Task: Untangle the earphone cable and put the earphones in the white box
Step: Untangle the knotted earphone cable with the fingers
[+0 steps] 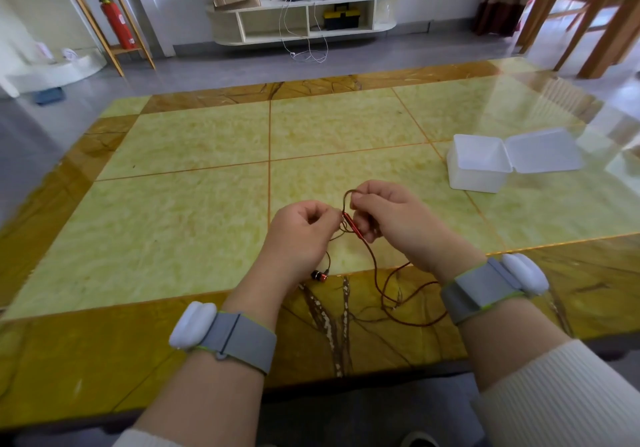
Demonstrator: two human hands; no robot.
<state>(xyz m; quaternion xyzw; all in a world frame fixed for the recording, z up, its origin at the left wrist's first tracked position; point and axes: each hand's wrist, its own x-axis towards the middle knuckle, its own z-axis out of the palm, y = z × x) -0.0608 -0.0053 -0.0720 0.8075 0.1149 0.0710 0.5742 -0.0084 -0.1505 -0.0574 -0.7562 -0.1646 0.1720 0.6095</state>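
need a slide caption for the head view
Both hands, left hand and right hand, pinch the tangled earphone cable; white box sits open.

**Hands and cable near the front edge, box off to the right**

Both hands meet above the surface (194, 142), near its front edge: the left hand (299, 230) just left of the right hand (391, 220), the earphone cable (375, 266) pinched between them. Its slack lies on the surface below the right wrist; one earbud (319, 275) hangs beside the left wrist. The open box (479, 164) stands farther back on the right, its lid (543, 150) laid out to its right. A shelf (304, 14) stands against the wall beyond.
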